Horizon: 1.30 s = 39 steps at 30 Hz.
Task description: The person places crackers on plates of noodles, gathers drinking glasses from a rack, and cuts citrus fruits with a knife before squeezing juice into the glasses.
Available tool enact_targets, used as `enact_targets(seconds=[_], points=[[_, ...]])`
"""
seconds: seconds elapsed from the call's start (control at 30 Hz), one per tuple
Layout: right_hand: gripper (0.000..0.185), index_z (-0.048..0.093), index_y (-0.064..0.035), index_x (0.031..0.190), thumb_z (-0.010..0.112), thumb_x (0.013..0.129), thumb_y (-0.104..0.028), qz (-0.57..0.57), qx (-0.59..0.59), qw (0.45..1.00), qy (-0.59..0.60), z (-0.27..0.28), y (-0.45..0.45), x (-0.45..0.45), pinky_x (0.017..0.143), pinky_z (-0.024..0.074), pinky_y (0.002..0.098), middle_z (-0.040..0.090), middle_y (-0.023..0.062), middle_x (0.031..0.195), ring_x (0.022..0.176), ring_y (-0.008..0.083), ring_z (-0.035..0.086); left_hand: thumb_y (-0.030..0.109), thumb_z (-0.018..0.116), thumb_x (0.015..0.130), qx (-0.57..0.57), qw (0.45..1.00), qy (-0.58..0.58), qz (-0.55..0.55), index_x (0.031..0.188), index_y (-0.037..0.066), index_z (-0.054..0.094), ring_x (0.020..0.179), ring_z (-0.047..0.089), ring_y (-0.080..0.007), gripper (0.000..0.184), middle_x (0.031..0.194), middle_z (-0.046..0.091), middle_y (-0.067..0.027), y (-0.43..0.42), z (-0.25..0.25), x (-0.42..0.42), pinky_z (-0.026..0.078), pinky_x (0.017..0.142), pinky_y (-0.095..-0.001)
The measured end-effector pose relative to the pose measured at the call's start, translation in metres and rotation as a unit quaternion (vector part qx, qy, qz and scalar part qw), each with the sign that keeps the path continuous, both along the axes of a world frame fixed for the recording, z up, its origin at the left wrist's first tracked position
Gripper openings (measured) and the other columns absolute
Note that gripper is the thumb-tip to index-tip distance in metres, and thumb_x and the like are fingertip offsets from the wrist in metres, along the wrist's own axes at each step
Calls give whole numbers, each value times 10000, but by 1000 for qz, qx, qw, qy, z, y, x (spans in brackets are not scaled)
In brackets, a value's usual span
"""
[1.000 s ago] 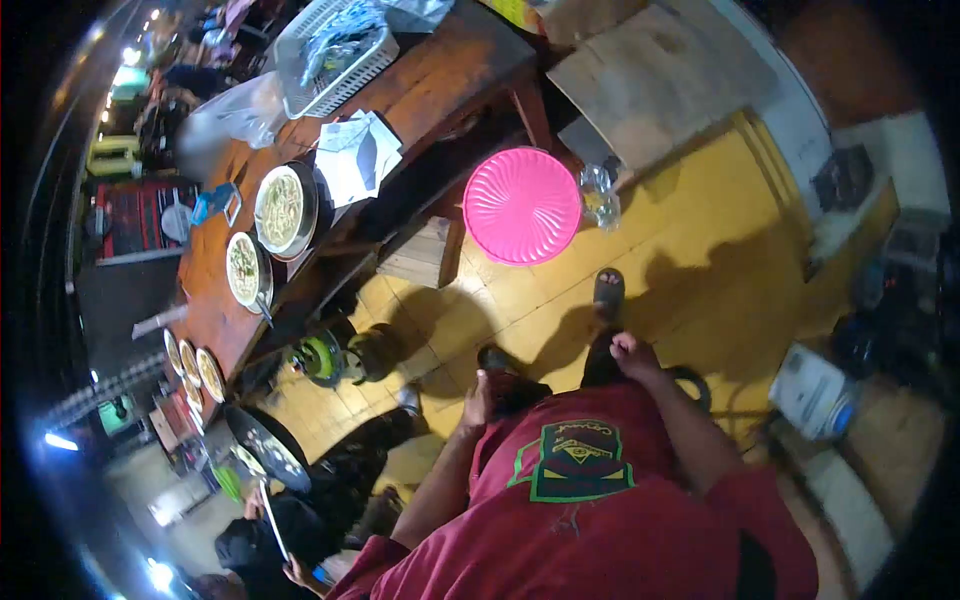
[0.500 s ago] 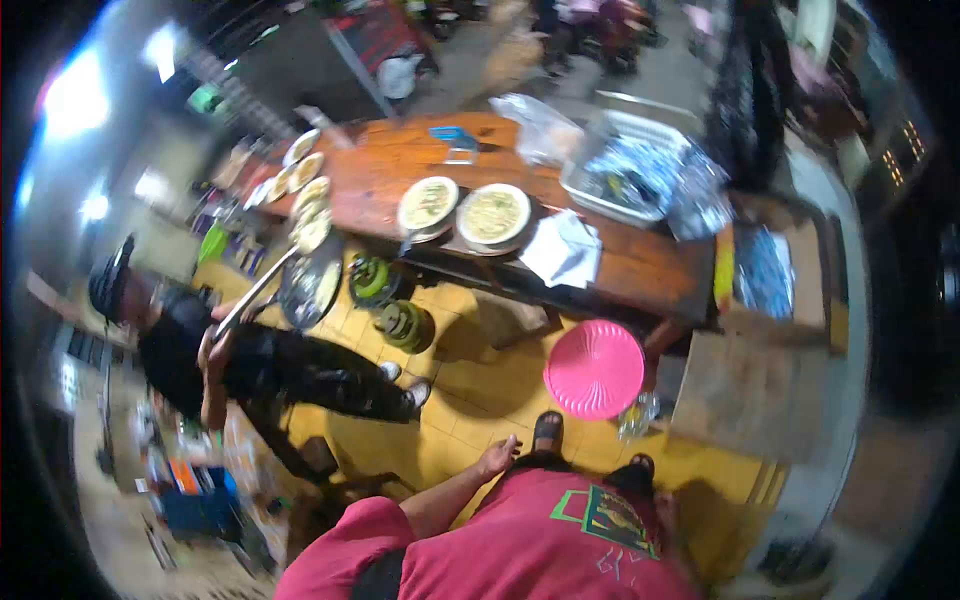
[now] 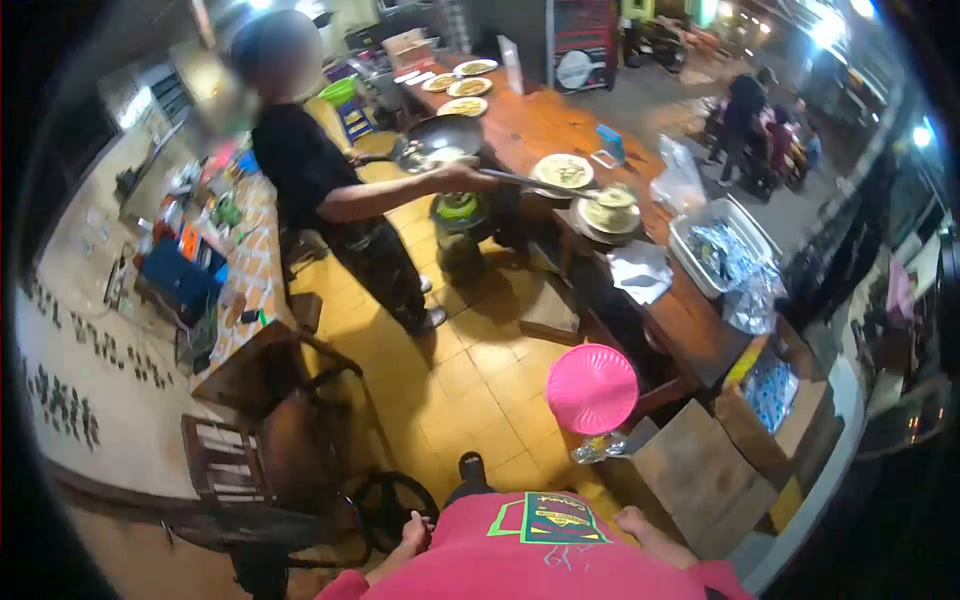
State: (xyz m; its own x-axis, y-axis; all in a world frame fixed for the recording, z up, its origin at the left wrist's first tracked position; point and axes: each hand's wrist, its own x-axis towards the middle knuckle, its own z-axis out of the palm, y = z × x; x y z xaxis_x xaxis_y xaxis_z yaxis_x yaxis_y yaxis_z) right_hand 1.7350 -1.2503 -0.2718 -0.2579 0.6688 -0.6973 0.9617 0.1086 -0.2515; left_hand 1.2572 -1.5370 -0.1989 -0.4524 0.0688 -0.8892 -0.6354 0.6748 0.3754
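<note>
My left hand (image 3: 416, 530) hangs low beside my red shirt, its fingers loosely bent with nothing in them. On the other side of my body my right hand (image 3: 632, 521) hangs down; its fingers are mostly hidden. Neither hand touches anything on the table. Ahead, a co-worker (image 3: 305, 160) in black holds a wok (image 3: 437, 145) in one hand. The other hand stretches a long-handled ladle (image 3: 535, 184) over a plate of food (image 3: 605, 220), with food at the ladle's end. Beside it stands another plate of food (image 3: 562, 172).
A long wooden table (image 3: 530, 115) runs across, bearing more plates, a white basket (image 3: 690, 235) and white paper (image 3: 641, 270). A pink round lid or tray (image 3: 592, 388) is near its front, beside cardboard boxes (image 3: 700, 480). Chairs (image 3: 225, 460) stand at left.
My view has turned, and my left hand is now lower by my side. The co-worker's ladle has moved from the wok side to over the nearer plate.
</note>
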Motion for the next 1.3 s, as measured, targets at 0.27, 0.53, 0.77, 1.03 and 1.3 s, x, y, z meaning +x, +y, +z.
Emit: enact_targets(seconds=[0.27,0.53,0.77,1.03,1.3], points=[[291,698,-86,930,603,808,-333,106,-9,993,56,30,84,-204,741,522,405,691,162,909,830,304,668,546,178,991,113,992,50,-6,1195,40,572,623,542,-135,673,881,642,-79,15,-5,-62,413,474,-309],[370,672,-57,1029,590,801,-337,42,10,979,200,84,109,-373,805,510,418,680,184,966,914,315,658,599,232,969,130,990,3,48,1315,75,472,857,561,-192,672,1160,590,-114,59,-9,-197,448,593,-323],[330,681,-48,985,643,810,-326,68,-33,992,100,52,145,-357,763,524,392,691,157,910,852,287,666,592,226,971,96,995,3,42,1304,90,483,882,575,-215,655,1058,637,-86,52,-39,-224,457,623,-346],[364,679,-74,1011,513,833,-344,30,-50,998,-2,14,236,-346,784,512,428,678,186,976,890,322,660,524,276,993,77,989,126,-20,779,81,592,548,511,-148,585,682,559,-34,67,-88,-216,424,503,-301],[292,676,-61,962,613,835,-316,0,-49,994,102,29,267,-380,754,505,371,675,154,860,821,259,652,517,263,992,90,988,49,-115,1217,68,565,925,538,-174,586,1065,595,-84,234,-52,-277,446,764,-353]])
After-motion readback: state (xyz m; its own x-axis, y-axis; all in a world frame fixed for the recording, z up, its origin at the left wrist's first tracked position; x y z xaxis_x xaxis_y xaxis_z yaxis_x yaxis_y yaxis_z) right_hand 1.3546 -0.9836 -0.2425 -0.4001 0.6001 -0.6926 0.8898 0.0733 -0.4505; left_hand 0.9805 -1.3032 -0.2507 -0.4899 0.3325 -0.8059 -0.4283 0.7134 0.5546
